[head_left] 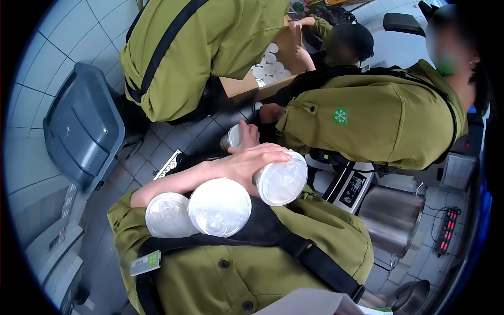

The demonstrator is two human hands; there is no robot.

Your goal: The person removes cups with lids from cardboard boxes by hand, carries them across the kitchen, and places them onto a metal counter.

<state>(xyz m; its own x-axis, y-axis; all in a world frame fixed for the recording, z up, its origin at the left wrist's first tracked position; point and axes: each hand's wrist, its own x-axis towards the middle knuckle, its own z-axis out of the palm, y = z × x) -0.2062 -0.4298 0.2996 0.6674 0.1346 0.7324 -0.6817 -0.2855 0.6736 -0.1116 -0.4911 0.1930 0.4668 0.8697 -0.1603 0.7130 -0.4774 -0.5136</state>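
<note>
My left hand reaches across my chest. Its fingers curl over the edge of a lidded plastic cup with a clear, whitish lid. Two more lidded cups, a white-topped one and a paler one, rest between my left forearm and my chest, lids facing the camera. Just beyond the left hand, my right hand grips another lidded cup, tilted on its side. Its wrist and forearm are mostly hidden behind the left hand and the cup there.
A cardboard box holds several lidded cups; a co-worker's hands touch its far side. Co-workers in green shirts stand close at upper left and right. A grey bin, steel pot and cooker panel flank me.
</note>
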